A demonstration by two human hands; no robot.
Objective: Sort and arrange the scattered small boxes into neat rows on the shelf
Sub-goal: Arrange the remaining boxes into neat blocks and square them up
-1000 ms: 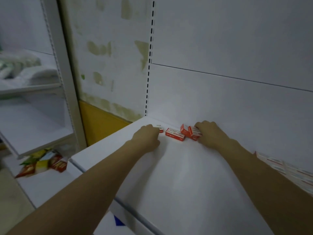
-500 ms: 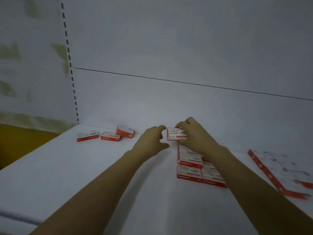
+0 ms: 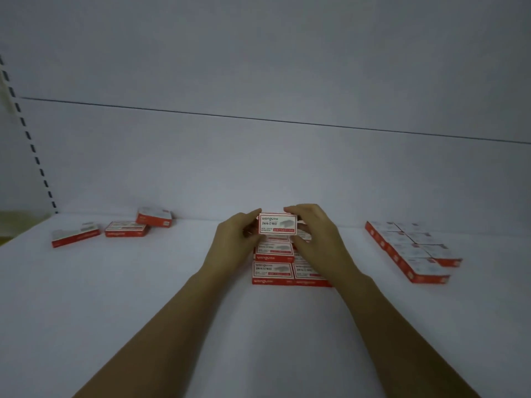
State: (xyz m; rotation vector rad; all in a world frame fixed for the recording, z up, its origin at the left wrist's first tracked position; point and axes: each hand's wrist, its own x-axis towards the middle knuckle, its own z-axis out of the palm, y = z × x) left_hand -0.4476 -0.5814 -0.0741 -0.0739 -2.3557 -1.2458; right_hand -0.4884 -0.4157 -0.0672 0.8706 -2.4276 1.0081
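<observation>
A small red-and-white staple box (image 3: 277,223) is held upright with its label facing me, above a block of like boxes (image 3: 273,271) laid in rows on the white shelf (image 3: 143,297). My left hand (image 3: 235,242) pinches its left end. My right hand (image 3: 313,239) grips its right end, thumb below and fingers over the top. Three loose boxes lie at the back left: one (image 3: 75,234), one (image 3: 126,228) and a tilted one (image 3: 154,217).
A second neat block of boxes (image 3: 413,251) lies at the right. The shelf's white back panel (image 3: 258,168) rises just behind the boxes, with a slotted upright (image 3: 28,136) at the far left.
My right hand carried one box from the loose pile at the left over to the middle block. My left hand came up and took hold of its other end.
</observation>
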